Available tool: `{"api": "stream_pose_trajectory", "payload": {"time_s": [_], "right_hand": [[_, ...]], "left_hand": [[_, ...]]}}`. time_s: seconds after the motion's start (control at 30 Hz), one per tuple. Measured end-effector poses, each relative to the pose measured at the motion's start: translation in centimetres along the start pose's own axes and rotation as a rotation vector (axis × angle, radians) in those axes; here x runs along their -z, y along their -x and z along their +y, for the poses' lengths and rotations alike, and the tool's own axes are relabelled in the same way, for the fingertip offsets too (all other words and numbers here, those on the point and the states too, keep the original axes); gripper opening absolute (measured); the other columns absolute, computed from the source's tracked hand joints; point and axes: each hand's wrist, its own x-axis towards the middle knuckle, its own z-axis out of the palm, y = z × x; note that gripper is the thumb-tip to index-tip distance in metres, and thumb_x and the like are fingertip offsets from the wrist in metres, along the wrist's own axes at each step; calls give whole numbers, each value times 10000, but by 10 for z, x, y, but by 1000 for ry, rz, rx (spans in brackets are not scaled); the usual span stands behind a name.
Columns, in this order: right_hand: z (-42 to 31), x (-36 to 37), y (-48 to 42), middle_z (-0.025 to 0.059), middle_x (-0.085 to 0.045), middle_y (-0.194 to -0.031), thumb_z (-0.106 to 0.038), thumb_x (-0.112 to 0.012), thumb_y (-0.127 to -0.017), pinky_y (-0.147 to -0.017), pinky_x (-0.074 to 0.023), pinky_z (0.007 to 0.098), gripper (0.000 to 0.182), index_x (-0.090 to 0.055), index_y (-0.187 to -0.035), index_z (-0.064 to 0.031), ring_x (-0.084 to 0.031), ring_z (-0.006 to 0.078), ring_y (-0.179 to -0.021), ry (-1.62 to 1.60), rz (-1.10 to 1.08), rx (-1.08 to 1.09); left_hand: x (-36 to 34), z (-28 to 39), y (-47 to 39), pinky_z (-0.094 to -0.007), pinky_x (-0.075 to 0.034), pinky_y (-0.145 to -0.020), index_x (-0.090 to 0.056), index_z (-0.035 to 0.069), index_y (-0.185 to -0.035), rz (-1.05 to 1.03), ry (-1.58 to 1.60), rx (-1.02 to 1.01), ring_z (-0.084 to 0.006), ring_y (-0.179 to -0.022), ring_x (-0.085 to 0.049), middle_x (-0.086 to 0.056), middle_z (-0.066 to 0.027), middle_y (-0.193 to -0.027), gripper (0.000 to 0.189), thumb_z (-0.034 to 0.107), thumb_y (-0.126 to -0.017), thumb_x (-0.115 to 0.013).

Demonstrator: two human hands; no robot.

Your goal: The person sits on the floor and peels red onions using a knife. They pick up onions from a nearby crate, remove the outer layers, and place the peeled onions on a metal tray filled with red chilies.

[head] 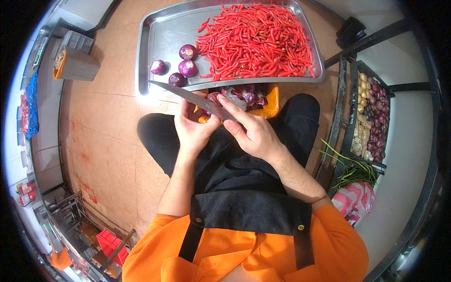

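Observation:
My right hand (252,132) grips a kitchen knife (192,98), its blade pointing up and left across an onion. My left hand (193,125) holds that red onion (213,98) from the left, partly hidden behind the blade. Below the onion, between my knees, an orange-lined bin (272,102) holds onion skins (251,96). Beyond my hands lies a steel tray (165,33) with several red onions (187,68) at its near left and a large heap of red chillies (255,42) to the right. The knife's handle is hidden in my right hand.
A black crate (355,95) of onions, garlic and other produce stands at the right on a dark metal frame (334,116). Green long beans (359,172) and a striped plastic bag (354,199) sit nearer me. At the far left stands a grey bin (81,65).

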Motion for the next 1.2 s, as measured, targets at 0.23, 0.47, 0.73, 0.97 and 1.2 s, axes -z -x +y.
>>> {"api": "stream_pose_trajectory", "payload": {"time_s": [0.23, 0.47, 0.73, 0.97, 1.2], "right_hand": [[-4, 6, 1, 191, -604, -1410, -134, -609, -1020, -970, -543, 391, 514, -478, -1515, -90, -648, 358, -1216, 27, -146, -131], [2, 1, 3, 191, -665, -1327, -116, -613, -1017, -908, -566, 362, 463, -539, -1473, -80, -710, 320, -1123, 62, -100, -91], [25, 10, 5, 209, -634, -1370, -210, -577, -1056, -1065, -482, 382, 408, -568, -1431, -51, -605, 294, -1300, -170, 48, -214], [3, 7, 3, 220, -603, -1379, -190, -622, -1013, -926, -558, 443, 549, -451, -1525, -88, -654, 411, -1149, 89, -95, -56], [3, 3, 5, 240, -696, -1125, -225, -639, -999, -751, -580, 485, 510, -519, -1491, -157, -705, 419, -947, 133, -77, -78]], "left_hand": [[1, -3, -1, -331, -582, -921, -566, 4, -1188, 15, -21, -9, -169, -1038, -678, -671, -96, -1131, 444, -37, -796, -769], [-1, -8, -4, -344, -572, -954, -567, -2, -1159, 37, 65, 40, -172, -1048, -674, -676, -110, -1153, 419, -53, -789, -756], [7, -13, -6, -351, -578, -947, -562, -7, -1131, -12, -10, 0, -180, -1075, -660, -634, -95, -1137, 405, -68, -781, -756], [6, -10, -7, -346, -575, -942, -554, -22, -1209, -15, 50, 58, -188, -1054, -676, -675, -108, -1142, 479, -59, -777, -757], [6, -9, -5, -344, -567, -956, -560, -18, -1205, -17, 40, 57, -190, -1064, -676, -673, -115, -1160, 458, -61, -783, -736]]}}
